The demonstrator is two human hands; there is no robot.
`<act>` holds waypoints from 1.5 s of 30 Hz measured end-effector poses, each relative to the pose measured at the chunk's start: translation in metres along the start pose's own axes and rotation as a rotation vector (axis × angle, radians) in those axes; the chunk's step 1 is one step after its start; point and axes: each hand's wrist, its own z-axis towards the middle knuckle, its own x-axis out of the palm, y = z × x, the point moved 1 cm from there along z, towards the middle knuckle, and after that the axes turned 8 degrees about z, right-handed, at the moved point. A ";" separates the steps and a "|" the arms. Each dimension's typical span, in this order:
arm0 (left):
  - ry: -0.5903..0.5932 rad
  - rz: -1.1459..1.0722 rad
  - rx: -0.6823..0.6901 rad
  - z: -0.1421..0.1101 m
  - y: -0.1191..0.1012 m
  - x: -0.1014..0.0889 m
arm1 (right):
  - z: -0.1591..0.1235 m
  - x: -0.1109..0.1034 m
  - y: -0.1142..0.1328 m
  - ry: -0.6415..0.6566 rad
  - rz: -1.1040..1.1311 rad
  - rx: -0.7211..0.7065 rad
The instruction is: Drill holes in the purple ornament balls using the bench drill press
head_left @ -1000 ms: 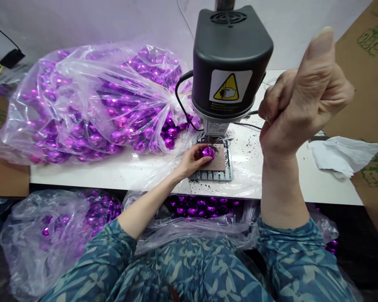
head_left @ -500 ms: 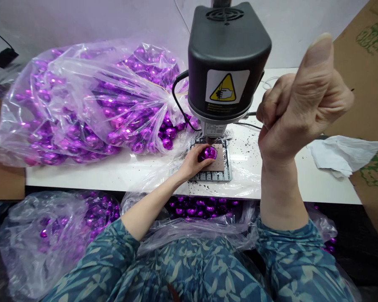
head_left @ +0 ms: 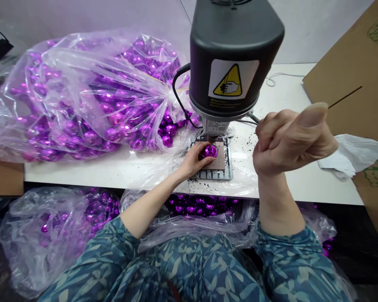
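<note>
My left hand (head_left: 195,159) is closed on a shiny purple faceted ball (head_left: 211,151), thumb and fingers pinching its sides. The ball rests on a brown board (head_left: 219,161) over the grey slotted metal base (head_left: 229,174) of a small bench drill press (head_left: 236,46). The tip of the press comes down to the top of the ball; whether it has entered cannot be seen. To the right, my right hand (head_left: 291,140) is raised in a fist around the press lever (head_left: 253,118), mostly hidden by the fingers.
A tied clear bag (head_left: 82,100) of purple balls lies left on the white table (head_left: 91,174). Open bags of balls (head_left: 193,205) sit below the front edge. A white cloth (head_left: 349,155) and cardboard box (head_left: 343,75) are at right. Black shavings surround the base.
My right hand has come down and tilted forward with the lever. My left hand keeps the ball in nearly the same place, and the camera view has shifted slightly.
</note>
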 end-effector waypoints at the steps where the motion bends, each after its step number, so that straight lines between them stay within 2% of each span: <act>1: 0.002 0.000 -0.001 0.000 0.000 0.000 | -0.001 -0.001 -0.002 -0.003 0.001 -0.015; 5: 0.001 0.011 0.000 0.000 0.000 0.000 | -0.006 -0.004 -0.009 -0.004 0.061 -0.119; 15: -0.003 0.043 -0.022 0.001 -0.002 0.000 | -0.021 -0.013 -0.021 -0.005 0.024 -0.240; 21: -0.014 0.068 -0.014 0.001 -0.002 0.001 | -0.018 -0.013 -0.022 0.081 0.183 -0.309; 27: -0.035 0.080 0.000 0.000 -0.002 0.002 | -0.022 -0.017 -0.025 0.118 0.178 -0.322; 33: -0.057 0.080 0.006 0.001 -0.002 0.004 | -0.028 -0.016 -0.016 0.108 0.100 -0.234; 37: -0.102 0.070 -0.033 0.000 -0.010 0.006 | 0.000 0.000 -0.004 0.018 0.034 -0.065; 40: -0.181 0.130 -0.087 -0.016 -0.023 -0.002 | 0.025 0.012 0.000 -0.034 0.021 0.118; 42: -0.107 0.184 -0.094 -0.038 -0.033 -0.012 | 0.035 0.015 0.000 -0.052 0.044 0.173; 45: 0.209 0.243 -0.018 -0.080 -0.044 -0.027 | 0.038 0.014 -0.002 -0.038 0.066 0.192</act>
